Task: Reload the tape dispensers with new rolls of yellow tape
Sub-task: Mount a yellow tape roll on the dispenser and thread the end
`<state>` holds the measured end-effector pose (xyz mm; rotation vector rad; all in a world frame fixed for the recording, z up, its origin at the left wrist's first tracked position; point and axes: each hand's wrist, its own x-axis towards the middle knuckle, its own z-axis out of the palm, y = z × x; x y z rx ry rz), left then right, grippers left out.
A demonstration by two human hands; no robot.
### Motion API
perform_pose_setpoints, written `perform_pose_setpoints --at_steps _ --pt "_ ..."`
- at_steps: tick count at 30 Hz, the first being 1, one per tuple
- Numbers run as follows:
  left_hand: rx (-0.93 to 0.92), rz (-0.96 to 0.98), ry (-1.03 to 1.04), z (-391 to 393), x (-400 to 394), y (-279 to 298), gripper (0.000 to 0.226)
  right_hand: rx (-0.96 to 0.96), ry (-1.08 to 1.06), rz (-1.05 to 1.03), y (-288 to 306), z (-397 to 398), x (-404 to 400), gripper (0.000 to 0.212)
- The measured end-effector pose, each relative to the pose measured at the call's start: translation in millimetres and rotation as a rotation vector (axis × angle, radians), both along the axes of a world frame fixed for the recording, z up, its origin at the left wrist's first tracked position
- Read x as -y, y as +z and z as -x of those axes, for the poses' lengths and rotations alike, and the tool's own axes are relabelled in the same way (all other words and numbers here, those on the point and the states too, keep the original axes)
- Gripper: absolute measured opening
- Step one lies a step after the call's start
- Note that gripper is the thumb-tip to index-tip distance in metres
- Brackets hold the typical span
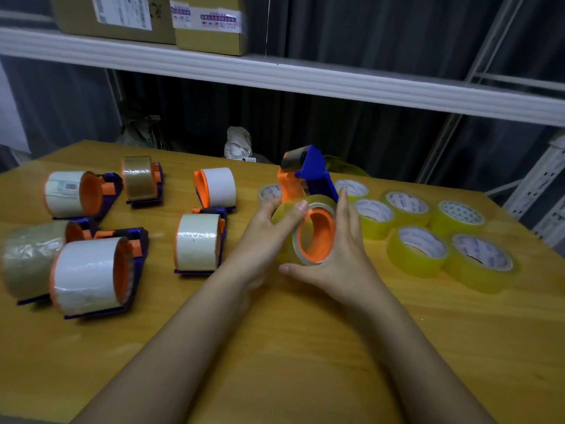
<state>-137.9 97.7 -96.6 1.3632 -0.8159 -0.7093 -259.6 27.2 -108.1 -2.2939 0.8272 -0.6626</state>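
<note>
Both hands on one dispenser [305, 175], mid-table. Left hand [269, 221] wraps the outside of the yellow roll [289, 209], thumb over the top. Right hand [339, 255] cups the roll's near face, fingers fairly straight up the right side, thumb under the bottom edge. Grasp on the right looks more like a press than a pinch.

Roll sits around the orange hub [318, 234], which shows through the core. Blue frame and cutter end stand up behind the hands, tilted away.

Step, as I read it: seating the new roll on the hub. Looks close to fully on; can't tell if it's flush.

Next probably needs: push the roll home, find the tape's free end, feed it up under the blue front piece to the cutter. Sticky side orientation matters, can't read it here.

Spare yellow rolls [417, 250] lie flat in a cluster just right of the hands. Six other dispensers [198, 241] with white or brownish rolls sit well left on the table [305, 347].
</note>
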Motion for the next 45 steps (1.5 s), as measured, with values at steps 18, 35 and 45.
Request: perform_pose_setpoints --at_steps 18,35,45 --pt "-0.102 0.054 0.047 -4 -1 3 0.027 0.736 -0.040 -0.853 9 -1 12 0.030" --pt "-0.263 0.205 0.008 -9 -2 -1 0.057 0.335 0.105 -0.208 -1 1 8 0.113" --pt "-0.373 0.267 -0.088 -11 2 4 0.035 0.145 -0.050 0.108 -4 -6 9 0.134"
